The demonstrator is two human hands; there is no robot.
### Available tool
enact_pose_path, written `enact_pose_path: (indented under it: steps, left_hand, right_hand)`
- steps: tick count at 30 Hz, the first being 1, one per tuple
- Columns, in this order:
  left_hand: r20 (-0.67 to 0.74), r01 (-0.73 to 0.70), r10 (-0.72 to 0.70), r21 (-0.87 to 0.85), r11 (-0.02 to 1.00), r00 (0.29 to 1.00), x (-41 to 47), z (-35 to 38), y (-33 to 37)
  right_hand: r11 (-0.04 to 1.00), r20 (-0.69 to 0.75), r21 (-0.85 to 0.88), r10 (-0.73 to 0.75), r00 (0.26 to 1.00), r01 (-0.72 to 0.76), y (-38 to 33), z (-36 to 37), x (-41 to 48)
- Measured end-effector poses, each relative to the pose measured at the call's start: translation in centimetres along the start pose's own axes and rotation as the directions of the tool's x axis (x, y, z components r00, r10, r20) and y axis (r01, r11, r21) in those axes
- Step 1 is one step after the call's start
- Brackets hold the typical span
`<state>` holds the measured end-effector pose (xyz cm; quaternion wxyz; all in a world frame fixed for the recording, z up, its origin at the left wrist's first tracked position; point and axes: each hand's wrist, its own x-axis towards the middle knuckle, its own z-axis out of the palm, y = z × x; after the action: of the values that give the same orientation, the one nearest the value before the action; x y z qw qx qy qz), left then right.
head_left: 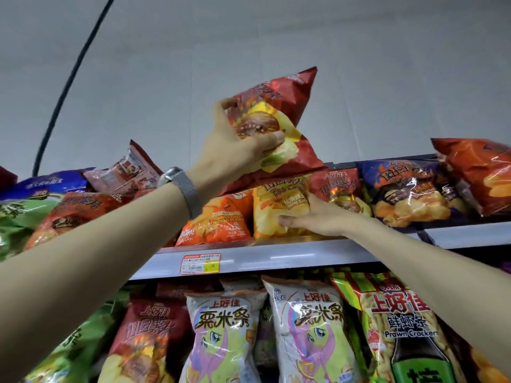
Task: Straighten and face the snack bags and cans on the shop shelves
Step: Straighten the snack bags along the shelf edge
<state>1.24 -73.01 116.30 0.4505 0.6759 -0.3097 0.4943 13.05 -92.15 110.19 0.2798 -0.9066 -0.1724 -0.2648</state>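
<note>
My left hand (235, 145), with a grey watch band on the wrist, grips a red crisp bag (279, 117) and holds it tilted above the top shelf (276, 258). My right hand (312, 219) rests on a yellow honey-butter crisp bag (279, 205) standing at the shelf's front edge, with the thumb under its lower right corner. An orange chicken-flavour bag (218, 219) stands to its left and a red bag (340, 189) to its right, partly behind my hand.
A purple bag (406, 189) and an orange bag (475, 172) lie to the right on the top shelf. Green, red and blue bags lean at the left (55, 205). The lower shelf holds white corn-stick bags (221, 333) and prawn crackers (401, 327). A black cable (69, 78) runs up the wall.
</note>
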Motion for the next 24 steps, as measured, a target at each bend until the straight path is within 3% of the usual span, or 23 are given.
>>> enact_pose_path:
  steps: [3, 7, 10, 13, 17, 21, 24]
  left_hand:
    - [0.035, -0.043, 0.043, 0.008, 0.999, 0.998, 0.0, 2.8, 0.5]
    - [0.04, -0.074, 0.073, 0.02, 0.997, 0.997, 0.1, 6.3, 0.9]
    - [0.032, -0.082, 0.081, 0.029, 0.996, 0.996, -0.3, 9.2, 0.8]
    - [0.041, -0.045, 0.043, 0.059, 0.997, 0.998, -1.1, 12.5, 0.0]
    - [0.047, 0.055, -0.066, 0.215, 0.975, 0.997, -2.1, 16.5, -1.5]
    - [0.025, 0.121, -0.134, 0.287, 0.95, 0.991, -2.3, 18.8, -2.6]
    - [0.105, 0.133, -0.179, 0.342, 0.93, 0.978, -2.4, 20.0, -2.8]
  right_hand:
    - [0.988, -0.015, -0.146, 0.037, 0.999, -0.039, 0.2, 0.0, -1.6]
    - [0.952, -0.185, -0.304, -0.014, 0.983, -0.043, 1.8, -0.5, -5.3]
    - [0.974, -0.353, -0.226, -0.091, 0.931, 0.01, 4.9, -2.0, -8.1]
    - [0.998, -0.491, -0.06, -0.024, 0.871, -0.007, 8.5, -4.3, -9.8]
    - [0.985, -0.488, 0.174, 0.102, 0.867, -0.017, 11.0, -7.2, -11.5]
    - [0.997, -0.446, 0.042, -0.04, 0.894, 0.066, 12.8, -6.7, -11.4]
    - [1.0, -0.37, -0.001, -0.022, 0.929, 0.023, 13.7, -5.6, -10.6]
